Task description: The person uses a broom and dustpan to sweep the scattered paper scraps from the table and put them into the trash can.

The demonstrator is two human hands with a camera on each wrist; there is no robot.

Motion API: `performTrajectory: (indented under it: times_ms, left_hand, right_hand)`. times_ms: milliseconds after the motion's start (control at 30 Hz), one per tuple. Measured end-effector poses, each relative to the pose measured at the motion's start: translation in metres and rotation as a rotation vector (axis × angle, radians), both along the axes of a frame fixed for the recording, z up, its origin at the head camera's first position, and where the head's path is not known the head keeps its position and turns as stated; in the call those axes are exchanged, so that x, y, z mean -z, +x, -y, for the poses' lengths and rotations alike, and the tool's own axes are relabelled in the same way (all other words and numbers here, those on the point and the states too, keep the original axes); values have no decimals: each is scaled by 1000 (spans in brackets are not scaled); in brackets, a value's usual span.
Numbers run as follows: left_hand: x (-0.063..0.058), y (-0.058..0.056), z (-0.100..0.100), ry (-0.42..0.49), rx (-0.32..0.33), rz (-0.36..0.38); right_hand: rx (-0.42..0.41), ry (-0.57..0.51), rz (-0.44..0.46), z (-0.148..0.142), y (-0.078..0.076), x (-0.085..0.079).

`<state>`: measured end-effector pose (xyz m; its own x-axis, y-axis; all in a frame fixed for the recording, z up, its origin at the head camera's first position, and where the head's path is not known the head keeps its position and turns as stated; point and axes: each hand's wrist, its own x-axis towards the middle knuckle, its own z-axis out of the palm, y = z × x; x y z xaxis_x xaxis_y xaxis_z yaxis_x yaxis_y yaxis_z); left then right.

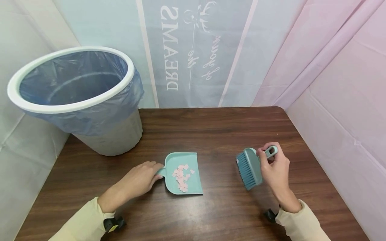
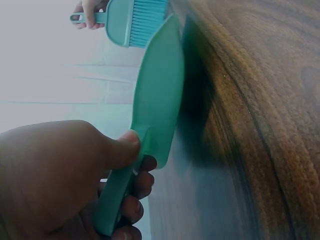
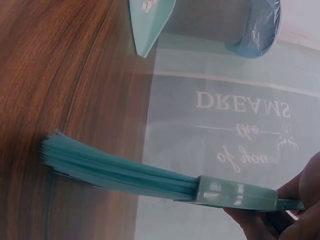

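Observation:
My left hand [image 1: 140,180] grips the short handle of a teal dustpan [image 1: 170,160], thumb on top and fingers curled beneath, as the left wrist view shows. A small heap of pale pink paper scraps [image 1: 181,179] lies in the pan, whose open edge faces right. Off to the right, my right hand [image 1: 275,169] holds a teal hand brush [image 1: 254,164] by its looped handle. Its blue bristles [image 1: 245,172] point left and down, and one pale scrap clings near their upper end. In the right wrist view the bristle tips [image 3: 55,152] appear at the tabletop; whether they touch is unclear.
A grey bin [image 1: 120,137] with a white rim [image 1: 131,72] and a blue liner bag [image 1: 105,115] stands at the back left of the dark wood table [image 1: 217,134]. Hanging cloth with printed lettering [image 1: 196,50] closes off the back, and pale cloth lines both sides.

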<state>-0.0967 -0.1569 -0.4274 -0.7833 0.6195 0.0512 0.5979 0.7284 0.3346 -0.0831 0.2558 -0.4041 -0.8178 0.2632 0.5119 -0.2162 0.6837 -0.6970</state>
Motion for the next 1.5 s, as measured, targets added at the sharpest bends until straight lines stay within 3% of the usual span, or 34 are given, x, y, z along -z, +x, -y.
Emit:
performTrajectory:
  times_ms: [333, 800, 1500]
  left_hand:
    - [-14, 1, 7, 34, -11, -1]
    - [-49, -2, 20, 37, -68, -48]
    - [-120, -10, 38, 59, -58, -54]
  right_hand:
    - [2, 20, 0, 0, 1, 1]
    - [0, 17, 6, 0, 0, 3]
    - [-10, 9, 9, 1, -2, 2]
